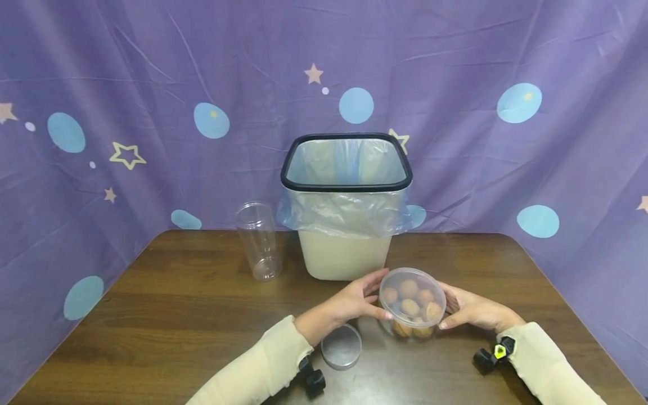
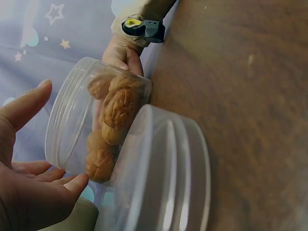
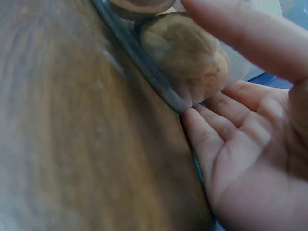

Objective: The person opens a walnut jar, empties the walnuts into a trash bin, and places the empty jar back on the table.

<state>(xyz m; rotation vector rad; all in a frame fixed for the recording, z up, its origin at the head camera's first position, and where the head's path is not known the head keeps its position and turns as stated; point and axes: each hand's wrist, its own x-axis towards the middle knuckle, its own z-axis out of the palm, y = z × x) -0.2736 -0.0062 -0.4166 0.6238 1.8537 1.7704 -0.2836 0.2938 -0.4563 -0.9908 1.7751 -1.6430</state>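
A clear plastic jar (image 2: 71, 122) of walnuts (image 2: 120, 108) is flanked by two hands, lower right of the head view.
The jar is stood upright, threaded rim uppermost, to the right of the left hand (image 1: 356, 301) and the left of the right hand (image 1: 473, 309). Its wall is touched low down by the right fingertips, that hand's fingers being extended; the left thumb and fingers are spread wide beside it, and firm contact cannot be told. A round lid (image 1: 341, 347) is laid near the left forearm on the wood-grain table (image 1: 202, 315); behind, a lined bin (image 1: 344, 259) and tall clear container (image 1: 258, 239) are backed by a purple curtain (image 1: 253, 56).
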